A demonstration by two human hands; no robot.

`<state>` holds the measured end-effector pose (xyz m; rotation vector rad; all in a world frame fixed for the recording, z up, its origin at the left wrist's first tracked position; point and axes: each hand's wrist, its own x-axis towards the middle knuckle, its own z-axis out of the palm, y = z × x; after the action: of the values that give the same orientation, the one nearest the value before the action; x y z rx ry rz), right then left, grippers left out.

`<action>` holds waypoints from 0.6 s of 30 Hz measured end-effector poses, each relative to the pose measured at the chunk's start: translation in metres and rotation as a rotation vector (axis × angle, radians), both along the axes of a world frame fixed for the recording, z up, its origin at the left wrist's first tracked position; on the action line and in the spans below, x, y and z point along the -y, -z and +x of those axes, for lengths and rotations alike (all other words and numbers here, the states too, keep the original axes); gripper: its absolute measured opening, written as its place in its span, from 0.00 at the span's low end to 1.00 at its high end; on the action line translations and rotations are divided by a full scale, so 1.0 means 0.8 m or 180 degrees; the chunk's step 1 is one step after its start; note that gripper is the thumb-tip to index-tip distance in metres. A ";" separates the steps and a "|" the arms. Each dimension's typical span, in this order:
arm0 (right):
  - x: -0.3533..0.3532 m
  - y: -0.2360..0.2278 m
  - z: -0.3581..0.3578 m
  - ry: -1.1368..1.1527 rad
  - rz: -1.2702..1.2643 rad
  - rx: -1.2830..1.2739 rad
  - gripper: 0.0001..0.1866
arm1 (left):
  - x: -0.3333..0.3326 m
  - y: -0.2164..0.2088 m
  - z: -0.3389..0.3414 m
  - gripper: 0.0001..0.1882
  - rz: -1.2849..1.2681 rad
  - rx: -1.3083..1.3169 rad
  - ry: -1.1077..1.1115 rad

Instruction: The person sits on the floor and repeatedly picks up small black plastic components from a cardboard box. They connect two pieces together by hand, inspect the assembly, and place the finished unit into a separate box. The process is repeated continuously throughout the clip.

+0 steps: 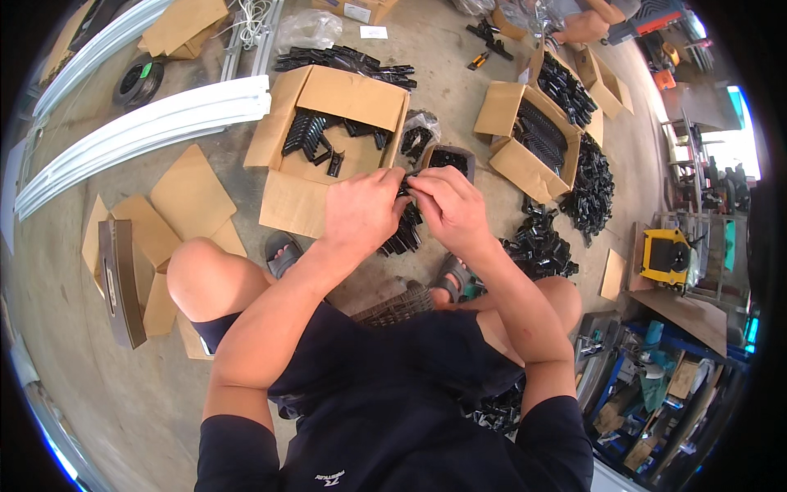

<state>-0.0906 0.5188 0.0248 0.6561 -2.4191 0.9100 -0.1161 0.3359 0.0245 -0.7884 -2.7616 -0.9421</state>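
Note:
My left hand (363, 207) and my right hand (452, 207) meet in front of me, fingertips pinched together on a small black part (403, 188), mostly hidden by the fingers. Just beyond my left hand stands an open cardboard box (352, 94), with black parts (305, 131) lined up in rows inside. A clear plastic bag of small black pieces (420, 131) and a small bin (466, 156) of dark pieces sit past my fingertips. Below the hands, a heap of long black parts (402, 239) lies on the floor between my feet.
At the right stand another open box (520, 175) of black parts and loose heaps (592, 189) of them. White metal profiles (156, 143) and unfolded cardboard (193, 193) lie left. Another person's arm (584, 29) shows at the far right, and a yellow machine (664, 256) stands nearer.

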 end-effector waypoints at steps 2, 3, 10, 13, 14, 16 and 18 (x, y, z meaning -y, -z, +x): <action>0.000 0.003 -0.002 -0.0031 0.0126 -0.0058 0.14 | -0.002 0.003 -0.001 0.15 0.0005 -0.0010 0.0007; -0.001 0.006 -0.003 -0.0047 0.0187 -0.0086 0.15 | -0.004 0.004 -0.001 0.15 0.0005 -0.0012 0.0006; -0.003 0.017 -0.006 -0.0162 0.0536 -0.0112 0.19 | -0.009 0.014 -0.005 0.12 -0.0086 0.0012 0.0022; -0.001 0.015 -0.007 -0.0195 0.0562 -0.0011 0.18 | -0.009 0.018 -0.007 0.11 -0.0126 0.0050 0.0019; 0.000 0.014 -0.008 -0.0167 0.0582 -0.0008 0.18 | -0.010 0.018 -0.009 0.12 -0.0190 0.0100 0.0006; 0.002 0.015 -0.009 -0.0131 0.0585 -0.0032 0.16 | -0.008 0.020 -0.008 0.15 -0.0321 0.0199 -0.0027; 0.005 0.016 -0.008 0.0022 0.0476 0.0048 0.15 | -0.008 0.021 -0.008 0.14 -0.0330 0.0209 -0.0010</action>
<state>-0.0968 0.5147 0.0118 0.6958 -2.5191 0.7390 -0.1227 0.3426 0.0079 -0.7812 -2.8878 -0.8451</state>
